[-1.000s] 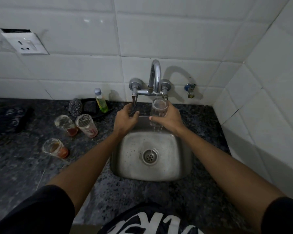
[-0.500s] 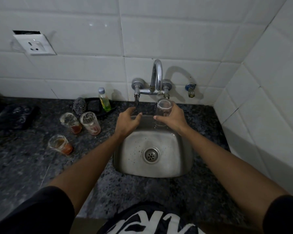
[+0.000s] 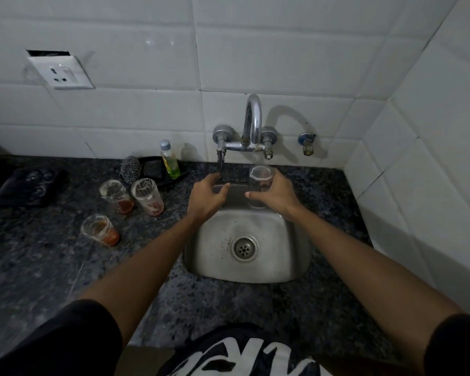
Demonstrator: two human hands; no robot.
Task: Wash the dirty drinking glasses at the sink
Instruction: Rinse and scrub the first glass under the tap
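My right hand [image 3: 276,196] grips a clear drinking glass [image 3: 259,180] upright over the back of the steel sink [image 3: 296,256], below the curved tap [image 3: 253,120]. My left hand [image 3: 205,198] hovers over the sink's back left corner with relaxed fingers, just under the tap's left lever [image 3: 221,157], holding nothing. Three dirty glasses stand on the counter at the left, each with orange-red residue: one nearest me [image 3: 99,230], one further back [image 3: 116,195], one beside it [image 3: 147,196].
A small bottle of yellow-green liquid [image 3: 170,162], a steel scrubber [image 3: 130,169] and a black dish [image 3: 158,170] sit by the wall. A dark object [image 3: 25,188] lies at far left. Tiled walls close in behind and on the right. A socket [image 3: 61,73] is on the wall.
Water was pouring out of the glass a second ago; it is upright and a little lower now. My left hand has drawn slightly back from the tap lever.
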